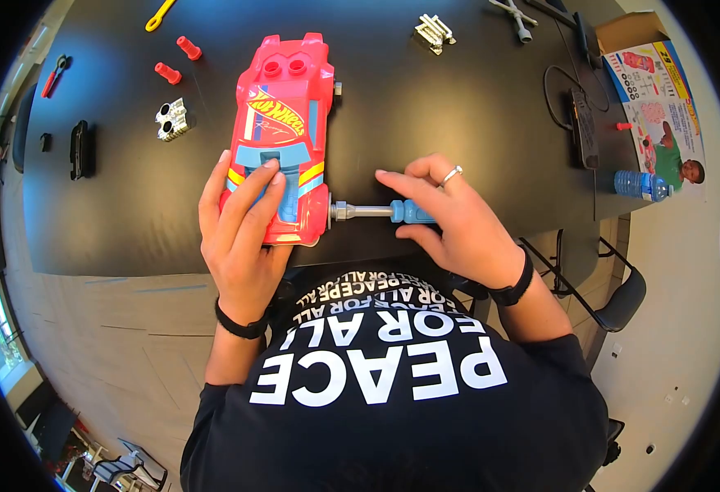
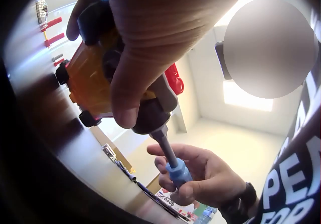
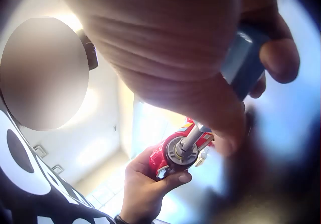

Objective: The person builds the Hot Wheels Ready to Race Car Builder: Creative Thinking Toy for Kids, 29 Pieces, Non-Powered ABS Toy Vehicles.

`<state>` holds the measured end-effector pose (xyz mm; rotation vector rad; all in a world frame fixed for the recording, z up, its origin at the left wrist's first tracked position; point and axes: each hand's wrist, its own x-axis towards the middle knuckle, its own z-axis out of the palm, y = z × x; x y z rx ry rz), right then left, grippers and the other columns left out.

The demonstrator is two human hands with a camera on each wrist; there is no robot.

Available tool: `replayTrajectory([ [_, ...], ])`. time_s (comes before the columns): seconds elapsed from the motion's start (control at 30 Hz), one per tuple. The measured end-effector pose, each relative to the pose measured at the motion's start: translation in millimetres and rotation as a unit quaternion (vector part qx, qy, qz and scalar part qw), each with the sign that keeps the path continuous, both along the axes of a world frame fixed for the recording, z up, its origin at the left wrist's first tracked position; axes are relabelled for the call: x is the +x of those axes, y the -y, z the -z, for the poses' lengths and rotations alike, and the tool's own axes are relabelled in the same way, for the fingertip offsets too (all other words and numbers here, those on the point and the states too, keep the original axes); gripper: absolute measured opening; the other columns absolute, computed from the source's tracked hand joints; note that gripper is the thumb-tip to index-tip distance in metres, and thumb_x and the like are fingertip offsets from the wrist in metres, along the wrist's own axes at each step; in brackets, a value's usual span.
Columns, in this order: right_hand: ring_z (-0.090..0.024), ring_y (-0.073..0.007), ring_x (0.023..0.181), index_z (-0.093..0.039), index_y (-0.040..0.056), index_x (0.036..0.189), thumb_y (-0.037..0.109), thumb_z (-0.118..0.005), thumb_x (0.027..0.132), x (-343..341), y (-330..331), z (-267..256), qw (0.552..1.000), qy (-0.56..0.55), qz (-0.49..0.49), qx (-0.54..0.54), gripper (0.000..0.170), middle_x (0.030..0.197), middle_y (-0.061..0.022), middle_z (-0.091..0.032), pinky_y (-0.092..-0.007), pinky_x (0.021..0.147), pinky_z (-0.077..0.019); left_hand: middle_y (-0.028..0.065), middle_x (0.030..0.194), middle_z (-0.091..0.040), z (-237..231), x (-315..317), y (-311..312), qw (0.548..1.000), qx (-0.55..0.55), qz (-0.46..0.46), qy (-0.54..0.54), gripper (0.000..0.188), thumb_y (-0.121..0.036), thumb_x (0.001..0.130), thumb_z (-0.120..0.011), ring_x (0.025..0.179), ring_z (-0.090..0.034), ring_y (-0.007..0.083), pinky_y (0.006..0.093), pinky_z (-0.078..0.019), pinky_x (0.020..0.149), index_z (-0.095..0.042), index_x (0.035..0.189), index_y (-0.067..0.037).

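Note:
A red Hot Wheels toy car lies near the table's front edge, its blue windshield toward the person. My left hand holds its near end, with fingers over the top and the thumb underneath in the left wrist view. In my right hand is the blue handle of a screwdriver, with the index finger stretched out above it. The metal shaft runs level to the car's near right wheel, and its wider silver end meets the hub. The palm hides the back of the handle.
Left of the car lie two red pieces, a chrome engine piece, a black part and a small red-handled tool. Chrome pipes and a cross-shaped wrench lie farther back. A water bottle and printed box are right.

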<state>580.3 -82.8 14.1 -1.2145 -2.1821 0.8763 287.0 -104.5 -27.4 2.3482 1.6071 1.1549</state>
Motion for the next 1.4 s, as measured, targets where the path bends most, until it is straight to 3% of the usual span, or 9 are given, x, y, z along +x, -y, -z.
replayTrajectory([
  [0.13,-0.070,-0.0327,0.094,-0.068,0.0060,0.138,0.003,-0.080,0.097,9,-1,-2,0.985,-0.042,0.038,-0.163,0.043,0.106,-0.0104,-0.069,-0.0410,0.088,-0.0559,0.0082,0.144,-0.075,0,-2,0,1.000,0.002,-0.004,0.003,0.054,-0.005,0.079,-0.093,0.149,-0.057,0.0446,0.0522,-0.0487,0.118,-0.079,0.131,-0.006],
  [0.37,-0.073,-0.0253,0.095,-0.066,0.0048,0.138,0.014,-0.074,0.106,1,2,-6,0.987,-0.046,0.074,-0.137,0.035,0.098,-0.0106,-0.073,-0.0391,0.087,-0.0551,0.0036,0.140,-0.077,-2,3,-1,1.000,0.006,-0.017,0.001,0.052,-0.013,0.078,-0.094,0.145,-0.060,0.0440,0.0500,-0.0535,0.113,-0.081,0.128,-0.009],
  [0.43,-0.070,-0.0198,0.089,-0.065,0.0038,0.138,0.012,-0.079,0.103,6,-2,0,0.943,-0.125,0.087,-0.296,0.038,0.099,-0.0073,-0.073,-0.0361,0.084,-0.0542,0.0035,0.139,-0.077,-4,4,-1,1.000,0.007,-0.013,-0.003,0.051,-0.013,0.078,-0.094,0.144,-0.060,0.0440,0.0499,-0.0538,0.113,-0.082,0.127,-0.009],
  [0.57,-0.064,-0.0148,0.079,-0.067,0.0018,0.134,0.012,-0.082,0.101,1,0,-1,0.995,-0.040,0.057,-0.077,0.038,0.095,-0.0040,-0.072,-0.0319,0.079,-0.0527,0.0035,0.138,-0.078,-3,4,-1,1.000,0.008,-0.009,-0.001,0.050,-0.014,0.078,-0.095,0.144,-0.061,0.0438,0.0495,-0.0547,0.111,-0.082,0.127,-0.009],
  [0.63,-0.059,-0.0109,0.073,-0.068,0.0010,0.133,0.012,-0.083,0.100,5,2,6,0.954,-0.167,0.087,-0.235,0.038,0.090,-0.0014,-0.071,-0.0301,0.075,-0.0517,0.0035,0.138,-0.078,-4,5,-1,1.000,0.005,-0.008,0.001,0.050,-0.014,0.079,-0.094,0.144,-0.061,0.0439,0.0496,-0.0548,0.111,-0.082,0.126,-0.009],
  [0.93,-0.068,-0.0059,0.090,-0.069,0.0009,0.139,0.004,-0.080,0.101,4,-3,-6,0.915,-0.135,0.094,-0.368,0.040,0.101,-0.0004,-0.073,-0.0231,0.080,-0.0514,0.0031,0.137,-0.078,-7,8,1,1.000,0.002,0.003,-0.001,0.047,-0.011,0.079,-0.093,0.142,-0.062,0.0453,0.0484,-0.0571,0.109,-0.082,0.125,-0.008],
  [1.03,-0.067,-0.0046,0.085,-0.070,0.0005,0.134,0.006,-0.086,0.098,3,-2,-5,0.965,-0.097,0.047,-0.241,0.039,0.098,-0.0008,-0.073,-0.0228,0.074,-0.0492,0.0028,0.137,-0.078,-6,8,2,1.000,0.003,0.001,0.001,0.048,-0.010,0.078,-0.094,0.142,-0.062,0.0458,0.0481,-0.0576,0.108,-0.081,0.124,-0.008],
  [1.13,-0.064,-0.0034,0.080,-0.070,0.0005,0.130,0.008,-0.091,0.094,4,-4,-7,0.894,-0.160,0.087,-0.409,0.041,0.093,-0.0007,-0.073,-0.0226,0.071,-0.0469,0.0027,0.137,-0.078,-5,11,3,1.000,0.006,0.003,0.011,0.048,-0.010,0.078,-0.094,0.141,-0.063,0.0461,0.0483,-0.0579,0.108,-0.081,0.124,-0.008],
  [1.4,-0.060,-0.0061,0.070,-0.075,0.0004,0.105,0.012,-0.088,0.097,8,5,10,0.924,-0.182,0.007,-0.337,0.020,0.092,-0.0020,-0.077,-0.0258,0.065,-0.0472,0.0028,0.137,-0.078,-1,12,5,1.000,0.009,0.014,0.004,0.047,-0.013,0.079,-0.094,0.140,-0.063,0.0464,0.0491,-0.0579,0.109,-0.082,0.123,-0.008],
])
